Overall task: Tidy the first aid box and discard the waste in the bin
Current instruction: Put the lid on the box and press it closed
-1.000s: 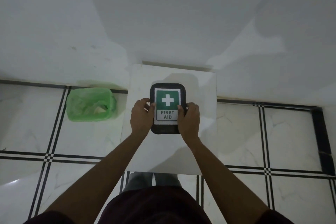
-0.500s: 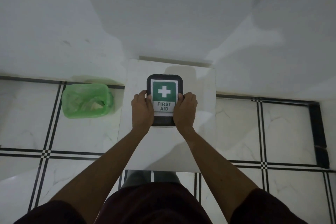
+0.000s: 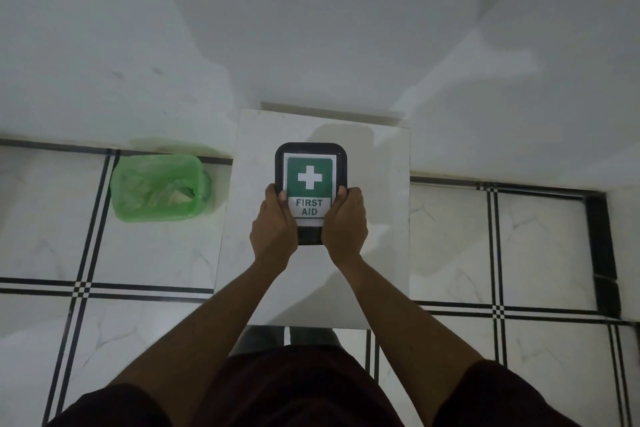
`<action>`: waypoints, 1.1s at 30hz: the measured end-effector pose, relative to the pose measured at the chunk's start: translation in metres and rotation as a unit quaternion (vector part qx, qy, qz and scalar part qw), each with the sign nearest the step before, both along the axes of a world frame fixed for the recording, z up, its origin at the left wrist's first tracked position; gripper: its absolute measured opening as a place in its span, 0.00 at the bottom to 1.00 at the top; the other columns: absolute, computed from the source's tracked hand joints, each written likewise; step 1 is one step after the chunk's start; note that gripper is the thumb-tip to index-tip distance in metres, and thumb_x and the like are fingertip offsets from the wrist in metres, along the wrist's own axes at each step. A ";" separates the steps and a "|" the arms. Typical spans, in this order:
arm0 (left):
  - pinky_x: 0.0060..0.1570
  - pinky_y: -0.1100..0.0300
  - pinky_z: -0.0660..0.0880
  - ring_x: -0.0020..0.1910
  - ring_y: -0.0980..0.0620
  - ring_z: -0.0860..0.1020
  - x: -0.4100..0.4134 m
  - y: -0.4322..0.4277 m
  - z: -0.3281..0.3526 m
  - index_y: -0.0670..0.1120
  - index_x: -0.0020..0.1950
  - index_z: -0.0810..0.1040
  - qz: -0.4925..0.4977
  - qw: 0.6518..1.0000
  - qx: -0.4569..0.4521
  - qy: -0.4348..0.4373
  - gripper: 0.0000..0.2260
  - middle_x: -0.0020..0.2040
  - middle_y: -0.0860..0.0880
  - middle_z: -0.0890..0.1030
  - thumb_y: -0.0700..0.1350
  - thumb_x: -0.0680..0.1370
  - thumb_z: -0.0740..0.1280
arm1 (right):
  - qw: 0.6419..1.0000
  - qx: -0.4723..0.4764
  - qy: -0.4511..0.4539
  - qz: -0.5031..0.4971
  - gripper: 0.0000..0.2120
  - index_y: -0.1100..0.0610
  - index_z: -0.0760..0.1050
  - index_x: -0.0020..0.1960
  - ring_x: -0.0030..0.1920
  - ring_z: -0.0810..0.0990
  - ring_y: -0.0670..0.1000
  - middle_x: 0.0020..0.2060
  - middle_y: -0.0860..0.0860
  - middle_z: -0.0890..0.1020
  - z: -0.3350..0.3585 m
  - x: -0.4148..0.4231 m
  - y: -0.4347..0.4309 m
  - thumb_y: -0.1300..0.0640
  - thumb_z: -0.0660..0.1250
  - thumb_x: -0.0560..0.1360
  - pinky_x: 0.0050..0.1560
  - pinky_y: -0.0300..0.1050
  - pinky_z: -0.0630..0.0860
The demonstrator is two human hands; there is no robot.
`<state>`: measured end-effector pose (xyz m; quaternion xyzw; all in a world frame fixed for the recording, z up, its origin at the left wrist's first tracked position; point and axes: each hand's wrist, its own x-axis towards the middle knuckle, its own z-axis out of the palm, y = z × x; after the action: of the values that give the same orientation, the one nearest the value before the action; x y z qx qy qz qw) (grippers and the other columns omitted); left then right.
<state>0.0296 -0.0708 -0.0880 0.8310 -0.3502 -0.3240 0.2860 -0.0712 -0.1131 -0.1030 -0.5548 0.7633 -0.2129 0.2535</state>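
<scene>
A black first aid box (image 3: pixel 310 163) with a green label, white cross and the words FIRST AID lies closed on a small white table (image 3: pixel 374 253). My left hand (image 3: pixel 273 225) grips its lower left side, thumb on the lid. My right hand (image 3: pixel 344 224) grips the lower right side the same way. To the left, on the floor, stands a bin (image 3: pixel 160 188) lined with a green bag, with crumpled waste inside.
The table stands against a white wall (image 3: pixel 311 28). The floor (image 3: pixel 485 246) has white marble tiles with black lines. A dark strip (image 3: pixel 601 246) runs along the right. My knees show below the table's near edge.
Both hands have slid closer together on the box's lower sides, with the box a little farther from me on the table. The view has shifted slightly.
</scene>
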 end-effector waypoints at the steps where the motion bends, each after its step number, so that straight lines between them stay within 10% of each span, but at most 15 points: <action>1: 0.41 0.49 0.83 0.42 0.48 0.82 -0.001 0.000 0.000 0.51 0.63 0.65 -0.001 1.000 0.001 0.003 0.31 0.52 0.48 0.81 0.68 0.73 0.40 | 1.000 0.008 0.005 0.003 0.14 0.55 0.67 0.51 0.40 0.80 0.51 0.42 0.49 0.78 0.000 0.000 -0.001 0.46 0.50 0.82 0.39 0.45 0.81; 7: 0.42 0.48 0.81 0.50 0.45 0.80 0.000 -0.004 -0.004 0.50 0.69 0.60 -0.040 0.995 0.029 -0.085 0.20 0.56 0.46 0.78 0.58 0.81 0.47 | 0.999 0.011 0.014 0.045 0.12 0.55 0.66 0.53 0.42 0.82 0.52 0.43 0.47 0.77 -0.003 -0.004 -0.004 0.47 0.51 0.82 0.37 0.41 0.79; 11: 0.68 0.38 0.63 0.78 0.41 0.52 0.003 -0.014 -0.004 0.44 0.78 0.43 -0.204 0.946 0.021 -0.252 0.26 0.79 0.42 0.53 0.50 0.82 0.46 | 0.973 -0.059 0.171 0.141 0.28 0.61 0.60 0.72 0.64 0.73 0.58 0.65 0.57 0.73 -0.006 -0.002 -0.009 0.47 0.62 0.78 0.56 0.50 0.75; 15: 0.74 0.40 0.57 0.79 0.43 0.45 0.008 -0.019 -0.012 0.41 0.78 0.42 -0.259 0.942 -0.022 -0.212 0.26 0.79 0.41 0.46 0.50 0.82 0.45 | 0.955 -0.069 0.163 0.237 0.38 0.64 0.48 0.76 0.77 0.50 0.57 0.77 0.59 0.55 -0.010 -0.006 -0.014 0.44 0.61 0.78 0.72 0.53 0.58; 20: 0.74 0.43 0.58 0.77 0.38 0.47 0.010 -0.020 -0.016 0.36 0.76 0.46 -0.273 0.943 -0.055 -0.181 0.32 0.77 0.39 0.47 0.59 0.81 0.39 | 0.960 -0.052 0.101 0.257 0.38 0.63 0.46 0.77 0.77 0.50 0.56 0.77 0.58 0.53 -0.008 -0.008 -0.018 0.44 0.59 0.78 0.74 0.50 0.57; 26: 0.75 0.56 0.41 0.78 0.44 0.40 0.014 -0.023 -0.019 0.40 0.78 0.43 -0.259 0.954 -0.060 -0.138 0.30 0.79 0.42 0.43 0.54 0.81 0.45 | 0.947 -0.036 0.103 0.302 0.36 0.64 0.50 0.76 0.75 0.61 0.60 0.76 0.62 0.57 -0.005 -0.016 -0.027 0.45 0.58 0.78 0.66 0.50 0.68; 30: 0.74 0.47 0.59 0.77 0.40 0.53 0.020 -0.024 -0.019 0.39 0.77 0.51 -0.254 0.958 -0.069 -0.113 0.30 0.78 0.40 0.53 0.54 0.80 0.51 | 0.956 -0.099 0.043 0.273 0.19 0.62 0.74 0.59 0.47 0.83 0.55 0.53 0.61 0.82 0.017 -0.021 -0.049 0.50 0.52 0.82 0.46 0.48 0.83; 33: 0.62 0.43 0.72 0.66 0.39 0.67 0.018 -0.037 -0.009 0.38 0.69 0.64 -0.185 0.970 -0.089 -0.129 0.25 0.68 0.38 0.68 0.51 0.77 0.57 | 0.985 -0.069 -0.037 0.155 0.16 0.60 0.73 0.39 0.30 0.76 0.49 0.31 0.52 0.77 0.033 -0.014 -0.081 0.51 0.59 0.81 0.32 0.40 0.74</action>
<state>0.0471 -0.1078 -0.0973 0.7578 -0.5594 -0.2287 0.2459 -0.0849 -0.1937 -0.0703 -0.6742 0.6417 -0.2438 0.2726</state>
